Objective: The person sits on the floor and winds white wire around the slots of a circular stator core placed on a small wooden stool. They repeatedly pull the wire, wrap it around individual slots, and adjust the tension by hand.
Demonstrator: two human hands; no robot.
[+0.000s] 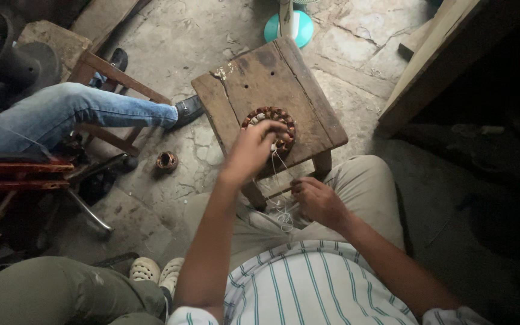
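Squarely ahead on the stool (pixel 308 96) lies the stator (pixel 270 124), a flat ring of copper-brown coils; the left hand (pixel 254 149) rests on its near edge, fingers pinched (seemingly on the thread (pixel 279 174)), while the right hand (pixel 317 198), nearer the lap, grips that thread's lower end

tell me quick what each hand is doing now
left hand: fingers closed on the round wound coil on the stool
right hand: pinching white thread

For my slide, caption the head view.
Left hand on a wound coil ring atop a wooden stool; right hand pulls thread.
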